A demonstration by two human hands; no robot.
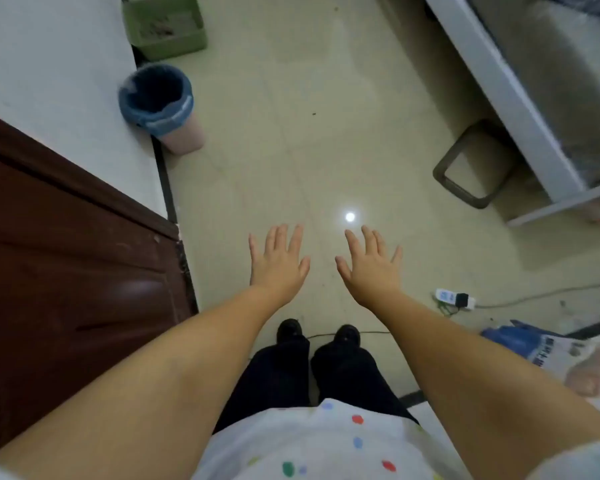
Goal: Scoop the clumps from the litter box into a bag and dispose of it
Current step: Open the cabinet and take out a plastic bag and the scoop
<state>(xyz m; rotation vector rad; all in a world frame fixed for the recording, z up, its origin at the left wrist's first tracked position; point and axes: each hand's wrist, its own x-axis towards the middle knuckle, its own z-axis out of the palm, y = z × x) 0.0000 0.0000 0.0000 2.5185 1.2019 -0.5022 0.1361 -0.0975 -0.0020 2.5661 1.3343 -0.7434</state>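
Litter box [165, 27]: green, on the floor at the far top left, against the wall [49, 64]. Its far end is cut off by the frame edge; dark bits lie inside, too blurred to tell clumps from litter.

Bin [160, 105]: pink, lined with a blue bag [174, 114] folded over the rim, standing just beside the wall, nearer than the litter box. Inside is dark, contents not readable.

Right side: a white frame [499, 91] runs diagonally with a grey mass behind it, blurred and cut off. A dark open-framed stand [471, 164] sits at its foot. Power strip [454, 298] with a cord trailing right. Blue and white printed bag [541, 341] at the right edge, partly cropped.

Brown door [66, 254] fills the left. The tiled floor [309, 133] between door and white frame lies open up to the bin and litter box; a bright light spot reflects on it.

Left hand [279, 261] and right hand [369, 265]: both arms stretched forward, palms down, fingers straight and spread, holding nothing, well apart from bin and litter box. Black shoes [319, 332] below.
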